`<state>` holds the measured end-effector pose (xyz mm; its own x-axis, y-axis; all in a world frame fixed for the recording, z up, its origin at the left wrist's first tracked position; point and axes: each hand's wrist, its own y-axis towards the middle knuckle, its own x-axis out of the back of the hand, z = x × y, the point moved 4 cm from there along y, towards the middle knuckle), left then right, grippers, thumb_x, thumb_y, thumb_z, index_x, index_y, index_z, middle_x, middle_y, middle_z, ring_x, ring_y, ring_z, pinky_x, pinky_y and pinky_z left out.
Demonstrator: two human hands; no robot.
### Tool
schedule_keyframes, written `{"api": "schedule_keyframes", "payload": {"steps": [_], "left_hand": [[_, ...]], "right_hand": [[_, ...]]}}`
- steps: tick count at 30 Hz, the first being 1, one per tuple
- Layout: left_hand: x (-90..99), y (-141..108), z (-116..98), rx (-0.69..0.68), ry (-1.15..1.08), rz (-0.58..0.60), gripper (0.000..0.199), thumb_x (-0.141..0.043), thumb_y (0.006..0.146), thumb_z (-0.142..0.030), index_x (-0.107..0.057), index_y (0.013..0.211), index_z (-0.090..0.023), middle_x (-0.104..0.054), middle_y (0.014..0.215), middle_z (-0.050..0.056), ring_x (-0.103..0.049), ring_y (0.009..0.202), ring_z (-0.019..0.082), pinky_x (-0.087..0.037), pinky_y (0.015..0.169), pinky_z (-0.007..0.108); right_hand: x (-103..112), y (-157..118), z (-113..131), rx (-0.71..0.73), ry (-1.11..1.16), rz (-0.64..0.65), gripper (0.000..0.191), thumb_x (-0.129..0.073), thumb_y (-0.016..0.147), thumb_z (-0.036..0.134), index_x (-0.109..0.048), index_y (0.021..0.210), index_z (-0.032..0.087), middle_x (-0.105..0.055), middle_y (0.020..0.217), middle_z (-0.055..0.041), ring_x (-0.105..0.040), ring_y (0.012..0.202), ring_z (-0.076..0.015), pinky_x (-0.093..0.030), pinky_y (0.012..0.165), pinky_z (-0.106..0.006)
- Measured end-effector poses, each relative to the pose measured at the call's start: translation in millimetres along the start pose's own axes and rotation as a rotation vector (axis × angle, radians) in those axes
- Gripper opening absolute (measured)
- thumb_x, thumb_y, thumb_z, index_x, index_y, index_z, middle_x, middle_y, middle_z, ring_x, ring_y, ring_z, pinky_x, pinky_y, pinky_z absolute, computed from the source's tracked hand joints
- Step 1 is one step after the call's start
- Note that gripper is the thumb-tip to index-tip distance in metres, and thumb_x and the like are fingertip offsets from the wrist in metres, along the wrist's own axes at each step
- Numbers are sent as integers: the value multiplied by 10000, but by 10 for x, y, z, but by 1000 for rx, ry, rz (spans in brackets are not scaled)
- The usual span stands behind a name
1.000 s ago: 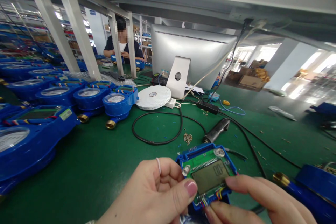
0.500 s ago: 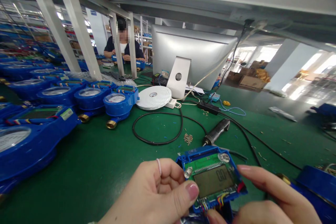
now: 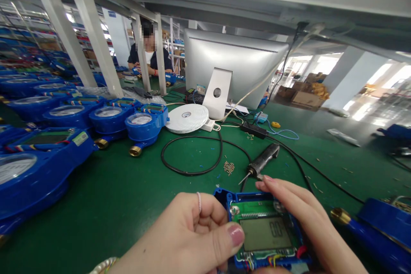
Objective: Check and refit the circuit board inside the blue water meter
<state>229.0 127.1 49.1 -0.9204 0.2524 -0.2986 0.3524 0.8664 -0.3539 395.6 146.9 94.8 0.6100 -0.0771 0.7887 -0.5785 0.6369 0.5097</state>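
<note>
A blue water meter's display housing (image 3: 229,199) is held low in front of me. Inside it sits a green circuit board (image 3: 260,208) with an LCD screen (image 3: 266,233) showing digits, and coloured wires run along its lower edge. My left hand (image 3: 202,239) grips the left side, thumb pressed on the front beside the screen and fingers curled behind. Along the right side lies my right hand (image 3: 305,218), its fingers reaching over the top right corner and its thumb partly visible at the bottom edge. Just beyond the housing rests a black electric screwdriver (image 3: 265,160).
Several blue water meters (image 3: 146,124) stand on the left; another meter (image 3: 382,231) lies at right. Small screws (image 3: 229,168) are piled near a looped black cable (image 3: 192,174). A white tape roll (image 3: 188,117) lies before a monitor (image 3: 234,64). A person (image 3: 150,58) works across the bench.
My right hand has moved from pointing at the housing's right edge to wrapping along its right side and top corner. The housing has turned slightly and shifted a little right and down.
</note>
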Motion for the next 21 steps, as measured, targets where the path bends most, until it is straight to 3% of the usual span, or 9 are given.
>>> {"api": "schedule_keyframes", "payload": {"steps": [3, 8, 13, 17, 19, 21], "left_hand": [[4, 13, 4, -3, 62, 37, 450, -655, 735, -573, -505, 788, -152, -514, 543, -42, -443, 395, 31, -287, 364, 111], [-19, 22, -78, 12, 91, 46, 375, -636, 771, -489, -466, 771, -156, -513, 566, -39, -436, 379, 29, -288, 356, 111], [-12, 27, -135, 16, 121, 68, 310, -632, 781, -424, -488, 755, -151, -516, 554, -40, -442, 382, 32, -285, 356, 110], [-2, 14, -182, -6, 144, 113, 316, -669, 759, -421, -532, 763, -137, -537, 572, -35, -459, 437, 48, -330, 412, 136], [-1, -9, -225, -18, 160, 81, 379, -756, 677, -376, -550, 879, -131, -541, 614, -52, -452, 486, 51, -347, 448, 139], [2, -36, -271, -20, 215, 10, 666, -827, 590, -302, -486, 1143, -152, -532, 631, -84, -458, 538, 62, -353, 481, 134]], "right_hand": [[13, 23, -2, 72, -48, 32, 664, -634, 830, 455, -353, 1376, 203, -400, 1314, -34, -407, 1254, -85, -257, 1048, -62], [27, 122, 44, 53, -57, 177, 719, -735, 685, 198, -412, 1327, 204, -448, 1284, -27, -484, 1182, -98, -356, 1007, -88], [66, 235, 101, 35, -56, 141, 643, -715, 621, 157, -483, 1210, 265, -602, 1153, 57, -574, 1063, -67, -405, 966, -91], [50, 248, 75, 2, -92, 134, 621, -717, 607, 178, -515, 1189, 253, -625, 1125, 38, -602, 1028, -97, -470, 910, -135], [45, 237, 71, -19, -92, 137, 595, -712, 624, 208, -523, 1187, 238, -627, 1124, 17, -606, 1024, -110, -485, 899, -161], [49, 226, 84, -24, -75, 136, 584, -710, 625, 208, -530, 1180, 238, -631, 1118, 14, -612, 1013, -111, -491, 887, -164]]}}
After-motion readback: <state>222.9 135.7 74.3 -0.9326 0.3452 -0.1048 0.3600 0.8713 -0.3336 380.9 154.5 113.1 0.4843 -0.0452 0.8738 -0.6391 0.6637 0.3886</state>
